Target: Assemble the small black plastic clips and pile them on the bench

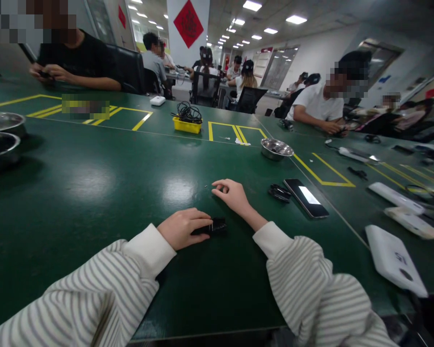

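Observation:
My left hand [183, 228] rests on the green table with its fingers closed around a small black plastic piece [219, 225]. One end of the piece sticks out past the fingertips; the rest is hidden under the hand. Further forward, my right hand [232, 196] is just over the table, thumb and fingers bent and slightly apart, with nothing visible between them. Just left of its fingertips lies a tiny light-coloured bit [206, 186], too small to name. To the right of my right hand sit a bundle of black cable [279, 193] and a phone [306, 198] with a lit patch on its screen.
A metal bowl [277, 149] and a yellow tray [187, 126] of black cables stand farther back. More metal bowls [2, 153] are at the left edge. White devices [396, 260] lie at the right. Across the table, people sit handling small items.

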A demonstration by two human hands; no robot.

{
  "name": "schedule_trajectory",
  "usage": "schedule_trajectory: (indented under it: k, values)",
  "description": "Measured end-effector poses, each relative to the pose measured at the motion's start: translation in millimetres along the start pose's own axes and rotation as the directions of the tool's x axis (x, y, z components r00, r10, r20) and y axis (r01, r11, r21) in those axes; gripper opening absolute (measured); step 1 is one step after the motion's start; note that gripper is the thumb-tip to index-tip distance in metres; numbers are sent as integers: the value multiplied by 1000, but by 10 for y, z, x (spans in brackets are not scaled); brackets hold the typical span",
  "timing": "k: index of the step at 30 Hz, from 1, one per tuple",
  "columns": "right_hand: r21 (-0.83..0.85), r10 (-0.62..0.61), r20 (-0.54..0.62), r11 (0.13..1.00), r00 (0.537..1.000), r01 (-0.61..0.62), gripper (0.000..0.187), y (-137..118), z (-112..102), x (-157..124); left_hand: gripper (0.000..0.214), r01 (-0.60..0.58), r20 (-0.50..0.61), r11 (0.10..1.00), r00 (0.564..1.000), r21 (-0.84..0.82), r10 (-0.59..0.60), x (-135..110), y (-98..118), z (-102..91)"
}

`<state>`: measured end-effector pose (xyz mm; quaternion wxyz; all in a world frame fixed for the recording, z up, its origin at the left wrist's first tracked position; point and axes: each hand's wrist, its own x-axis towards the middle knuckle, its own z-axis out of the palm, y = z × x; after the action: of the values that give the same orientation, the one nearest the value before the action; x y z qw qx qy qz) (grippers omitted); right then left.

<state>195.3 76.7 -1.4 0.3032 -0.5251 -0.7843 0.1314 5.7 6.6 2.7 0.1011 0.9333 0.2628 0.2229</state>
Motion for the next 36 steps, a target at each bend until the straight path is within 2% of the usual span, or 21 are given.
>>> schedule_trajectory:
  k: [2, 6, 9, 12, 15, 18, 20, 23, 26, 29, 36]
  values:
    - [-19, -13, 14, 1000, 1000, 13, 25, 22, 74, 160, 26, 0, 3, 1000, 1000, -3, 0, 6, 1, 3]
    - [-57, -11, 112, 998, 994, 17, 17, 7, 122, 384, 26, 6, 17, 1000, 1000, -11, -6, 12, 3, 6]
    - [-70, 9, 171, 998, 985, 4, 14, -10, 73, 427, 26, 9, 21, 1000, 1000, -14, -9, 13, 7, 0]
    - [-69, 24, 185, 998, 982, -12, 10, -30, 1, 351, 26, 12, 29, 1000, 1000, -23, -12, 11, 7, -4]
    - [100, 90, 248, 988, 965, -118, 11, -48, -46, 176, 25, 16, 27, 1000, 1000, -22, -16, 5, -4, -3]
    - [355, 139, 302, 902, 943, -247, 17, -64, -80, -67, 25, 16, 21, 1000, 1000, -3, -16, -3, -26, -3]
    - [451, 138, 290, 853, 947, -263, 19, -92, -122, -251, 25, 14, 21, 1000, 1000, 12, -14, -9, -42, -5]
    - [440, 111, 261, 871, 959, -220, 20, -185, -224, -506, 26, 18, 33, 999, 999, 32, -19, -17, -58, -6]
    - [350, 22, 229, 931, 973, -104, 15, -302, -312, -666, 27, 25, 36, 999, 999, 41, -26, -25, -67, -2]
    - [291, -62, 232, 957, 971, -9, 12, -372, -326, -712, 27, 19, 31, 999, 999, 40, -20, -32, -74, 2]
    - [242, -76, 217, 970, 973, 21, 9, -385, -254, -696, 27, 15, 22, 998, 1000, 57, -17, -32, -75, -9]
